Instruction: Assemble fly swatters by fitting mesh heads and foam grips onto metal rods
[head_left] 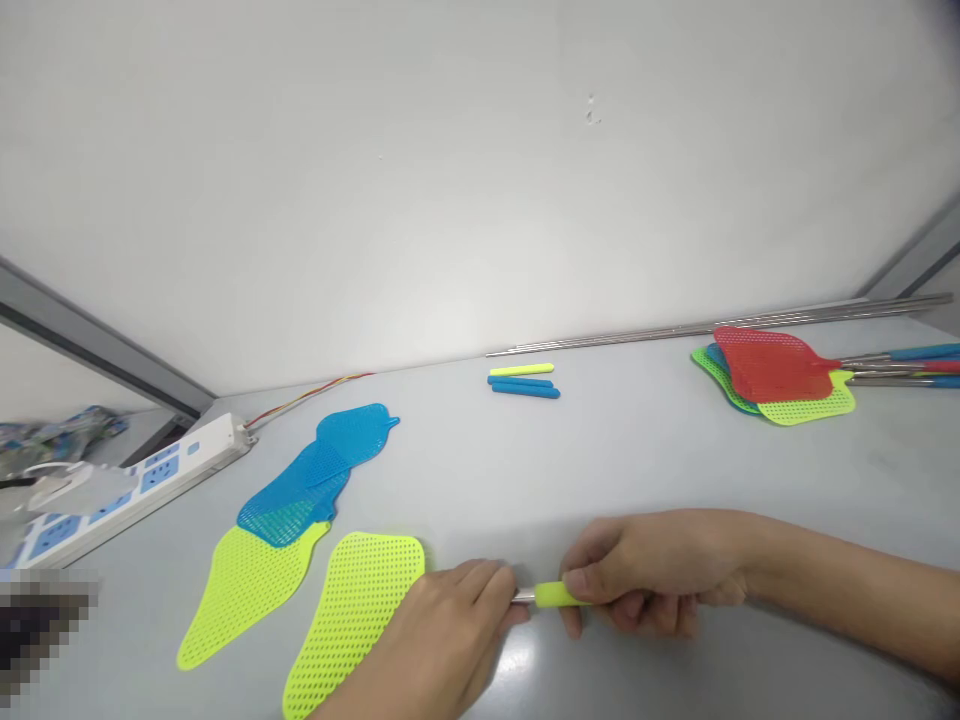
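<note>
Low centre of frame, a short yellow-green plastic grip (556, 596) sits on a thin metal rod (523, 596); our right hand (652, 570) pinches that grip, our left hand (442, 640) clasps the rod beside a yellow-green mesh swatter head (352, 610).

Your left hand (439, 640) covers neck of yellow head (352, 615); wrist cut off by bottom edge. Your right hand (649, 580) hides most of yellow grip (556, 596); you see only short bit of rod (523, 596) between hands. Swatter stack (776, 375): handles run off right edge, lower heads mostly hidden under red one. Power strip (142, 480) cut off at left. Bags (52, 430) far left blurred. Blurred patch (45, 630) in bottom left corner, cannot tell what.
</note>
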